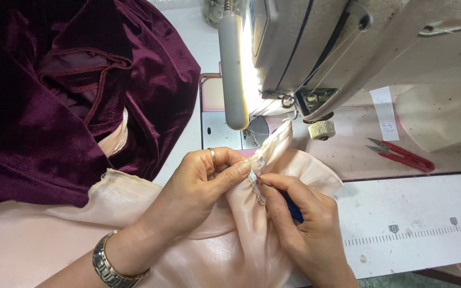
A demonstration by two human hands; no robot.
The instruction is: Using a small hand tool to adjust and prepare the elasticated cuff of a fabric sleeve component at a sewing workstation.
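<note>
Head view: L hand pinched a fold of pale peach satin fabric betw thumb and fingers, ring on one finger, metal wristwatch on the wrist. R hand sat just right of L hand, touching the same fold, fingers closed around a small blue-handled tool; its thin metal tip poked into the gathered seam betw the two hands. Tool type unclear, mostly hidden by fingers. Fabric ran from under both hands up toward the needle area of the sewing machine, directly above the hands, w/ bright machine lamp above L hand's fingertips. Dark maroon velvet garment was piled up-left of L hand, resting partly on the satin. Red thread snips lay on the machine bed, well right of and above R hand. White paper label stuck near them. White desk w/ printed ruler scale extended right of R hand. Round cream knob sat under machine head, above R hand.
</note>
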